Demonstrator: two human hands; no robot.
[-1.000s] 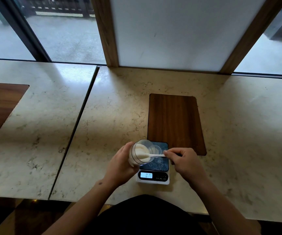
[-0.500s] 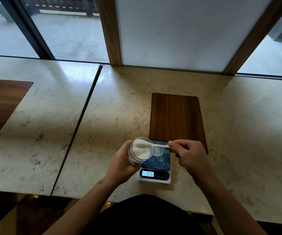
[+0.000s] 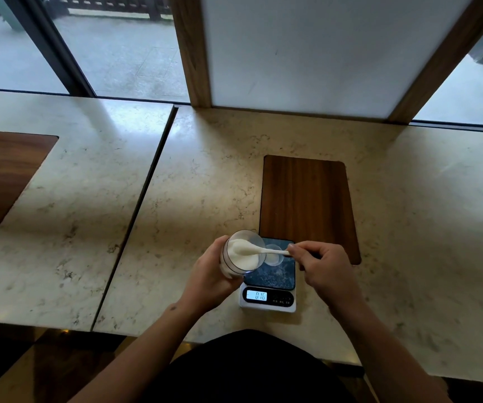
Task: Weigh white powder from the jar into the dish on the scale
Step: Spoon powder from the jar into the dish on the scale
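Observation:
My left hand point(image 3: 209, 279) grips a clear jar point(image 3: 236, 264) of white powder, tilted with its mouth toward the right. My right hand point(image 3: 323, 267) pinches the handle of a white spoon point(image 3: 259, 251). The spoon's bowl sits inside the jar's mouth, heaped with powder. Just right of the jar, a small clear dish point(image 3: 273, 255) rests on the dark platform of a white digital scale point(image 3: 268, 296). The lit display reads 0.16.
The scale stands on a marble counter point(image 3: 205, 175), at the near end of a dark wooden inset point(image 3: 305, 203). A second wooden inset point(image 3: 4, 175) lies far left, beyond a seam between slabs. A white panel and windows rise behind the counter.
The spoon has risen from deep in the jar to its mouth, now loaded with powder. The scale reading went from 0.17 to 0.16. The jar stays held beside the dish.

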